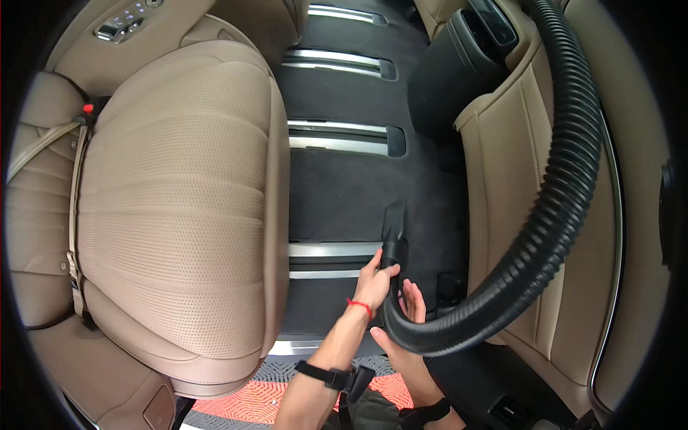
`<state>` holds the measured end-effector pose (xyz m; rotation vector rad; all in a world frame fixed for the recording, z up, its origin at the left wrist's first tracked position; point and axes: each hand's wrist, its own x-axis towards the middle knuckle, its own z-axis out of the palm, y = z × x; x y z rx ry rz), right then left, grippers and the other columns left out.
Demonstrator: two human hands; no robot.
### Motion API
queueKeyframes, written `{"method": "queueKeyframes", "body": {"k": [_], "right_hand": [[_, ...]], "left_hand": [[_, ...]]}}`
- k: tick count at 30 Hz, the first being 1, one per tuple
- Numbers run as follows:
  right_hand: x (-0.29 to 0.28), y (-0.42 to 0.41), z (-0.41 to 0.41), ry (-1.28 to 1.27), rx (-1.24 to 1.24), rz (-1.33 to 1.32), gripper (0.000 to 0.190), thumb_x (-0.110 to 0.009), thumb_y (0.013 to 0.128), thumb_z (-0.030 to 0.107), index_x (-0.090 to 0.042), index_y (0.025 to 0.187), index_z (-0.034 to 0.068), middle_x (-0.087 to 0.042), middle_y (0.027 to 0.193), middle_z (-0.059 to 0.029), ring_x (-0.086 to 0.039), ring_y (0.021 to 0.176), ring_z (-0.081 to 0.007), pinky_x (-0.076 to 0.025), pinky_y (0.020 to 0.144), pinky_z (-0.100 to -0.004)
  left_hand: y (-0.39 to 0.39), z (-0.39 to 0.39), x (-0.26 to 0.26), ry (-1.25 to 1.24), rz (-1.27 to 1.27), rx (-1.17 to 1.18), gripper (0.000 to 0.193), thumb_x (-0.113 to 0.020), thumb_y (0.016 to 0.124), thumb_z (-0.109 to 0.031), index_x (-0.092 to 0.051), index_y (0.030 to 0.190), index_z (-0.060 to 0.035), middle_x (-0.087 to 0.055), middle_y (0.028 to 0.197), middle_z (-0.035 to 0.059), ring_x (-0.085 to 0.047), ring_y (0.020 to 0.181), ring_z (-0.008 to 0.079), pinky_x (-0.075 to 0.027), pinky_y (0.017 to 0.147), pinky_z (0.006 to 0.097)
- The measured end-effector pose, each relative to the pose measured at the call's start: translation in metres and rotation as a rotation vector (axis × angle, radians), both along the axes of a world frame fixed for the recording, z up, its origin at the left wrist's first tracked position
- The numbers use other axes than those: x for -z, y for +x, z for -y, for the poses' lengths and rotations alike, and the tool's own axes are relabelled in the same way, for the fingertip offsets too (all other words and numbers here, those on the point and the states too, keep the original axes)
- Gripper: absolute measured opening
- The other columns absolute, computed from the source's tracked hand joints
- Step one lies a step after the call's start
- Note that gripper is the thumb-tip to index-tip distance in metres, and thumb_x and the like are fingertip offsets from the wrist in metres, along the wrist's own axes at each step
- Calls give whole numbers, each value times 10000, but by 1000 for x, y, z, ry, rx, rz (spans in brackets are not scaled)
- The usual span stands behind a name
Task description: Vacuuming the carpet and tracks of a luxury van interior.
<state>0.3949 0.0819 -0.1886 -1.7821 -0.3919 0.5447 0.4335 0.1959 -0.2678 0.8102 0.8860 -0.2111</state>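
Note:
My left hand [376,282] is wrapped around the neck of a black crevice nozzle [395,220] on a vacuum hose. Its flat tip points away from me, at the dark floor carpet [344,193] of a car cabin. My right hand [411,306] cradles the bend of the ribbed black vacuum hose [484,317] just behind the nozzle, fingers on one side and thumb on the other. The hose covers part of that palm. From there it arcs up along the right side and leaves at the top.
A beige perforated leather seat [183,204] with a seat belt [78,209] fills the left. Metal floor rails [338,145] cross the carpet. To the right are a beige seat back [505,177] and a dark console [443,80]. Below lies an orange and grey floor [236,400].

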Motion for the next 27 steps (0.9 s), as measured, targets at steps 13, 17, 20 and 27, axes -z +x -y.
{"method": "queueKeyframes", "body": {"k": [13,17,20,27], "right_hand": [[-8,-50,-5,-178,-155,32,653,-810,745,145,-521,1314,4,-340,1482,-219,-344,1392,-328,-321,1110,-435],[-14,-55,-5,-104,-107,-85,664,-742,763,20,-457,1362,7,-273,1523,-188,-322,1404,-294,-305,1127,-415],[-3,-45,-17,-38,-52,-46,882,-693,760,-83,-211,1492,9,-228,1547,-171,-295,1418,-257,-283,1130,-401],[170,30,-12,-547,114,87,727,-679,736,49,-374,1389,-46,-527,1299,-278,-399,1331,-392,-292,1120,-408]], "left_hand": [[-81,-3,13,162,-22,-50,786,-691,841,-281,-324,1518,-120,-648,1207,216,-630,1117,268,-442,983,325],[-77,-23,-19,299,-5,-42,784,-693,851,-229,-309,1522,-101,-669,1138,163,-644,1014,216,-470,927,307],[-59,-43,-28,122,-6,-231,788,-672,872,-154,-254,1537,-93,-665,973,101,-643,719,167,-542,661,318],[80,-70,37,621,8,-223,718,-706,811,-235,-390,1442,-102,-671,1041,191,-703,765,267,-555,684,390]]}}
